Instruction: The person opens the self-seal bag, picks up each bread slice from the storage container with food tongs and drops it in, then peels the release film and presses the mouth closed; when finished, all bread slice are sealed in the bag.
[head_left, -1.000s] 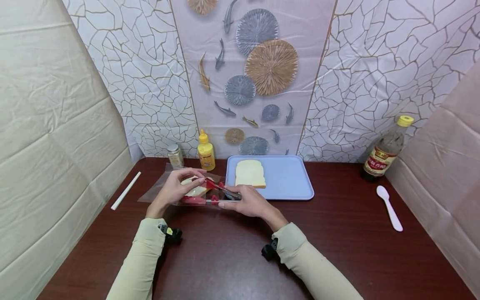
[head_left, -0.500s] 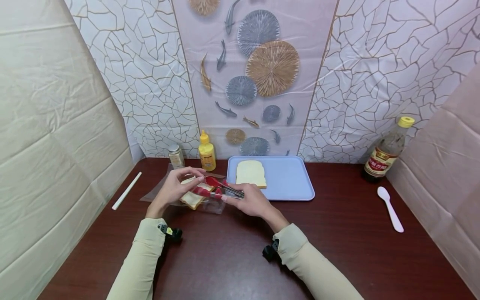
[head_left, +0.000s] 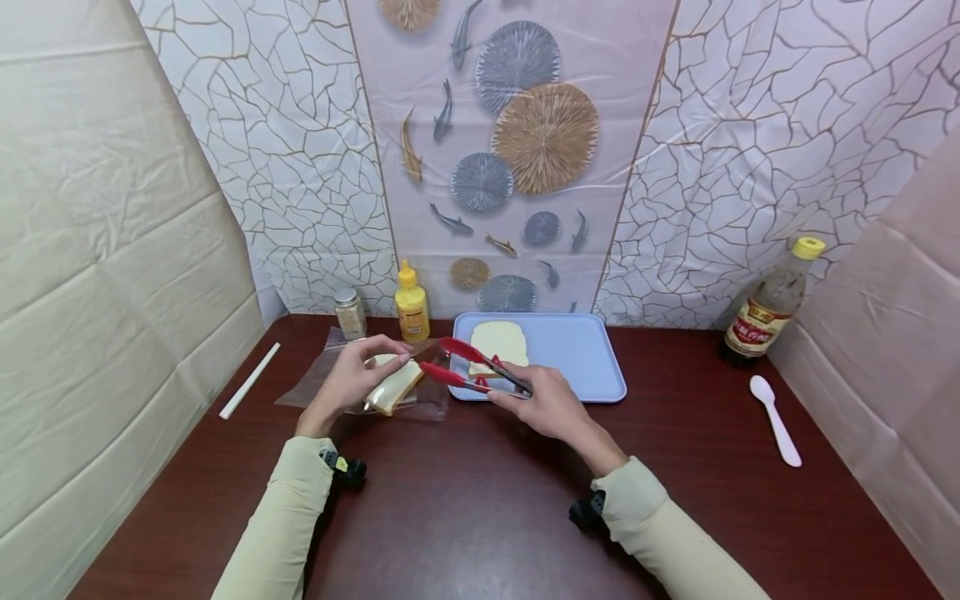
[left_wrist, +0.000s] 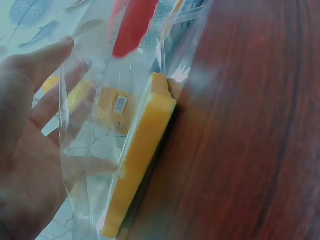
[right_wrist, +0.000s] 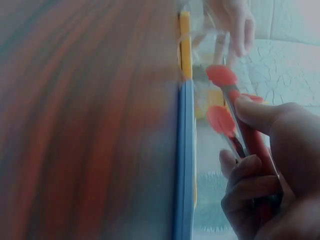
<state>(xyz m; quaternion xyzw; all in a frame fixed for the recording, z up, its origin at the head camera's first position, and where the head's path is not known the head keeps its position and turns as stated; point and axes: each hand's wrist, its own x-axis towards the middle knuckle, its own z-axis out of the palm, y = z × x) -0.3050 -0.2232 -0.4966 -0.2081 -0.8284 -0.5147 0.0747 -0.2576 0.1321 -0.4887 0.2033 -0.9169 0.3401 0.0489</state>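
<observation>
My left hand (head_left: 356,379) pinches the upper edge of a clear plastic bag (head_left: 315,379), lifting its mouth on the table's left. Inside lies a slice of bread (head_left: 395,390); in the left wrist view its yellow crust (left_wrist: 140,155) shows low in the bag. My right hand (head_left: 547,400) grips red-tipped metal tongs (head_left: 480,367). Their arms are spread, with nothing between the tips, which point left at the bag's mouth. Behind the tongs, another slice of bread (head_left: 498,340) rests on the left part of a light blue tray (head_left: 573,358).
A yellow squeeze bottle (head_left: 412,308) and a small lidded jar (head_left: 349,314) stand behind the bag. A white stick (head_left: 250,382) lies at the far left. To the right are a yellow-capped sauce bottle (head_left: 768,304) and a white spoon (head_left: 776,421).
The right hand has drawn the tongs out of the bag, rightward, toward the tray. The slice has stayed in the bag. My left hand keeps its hold on the bag's edge.
</observation>
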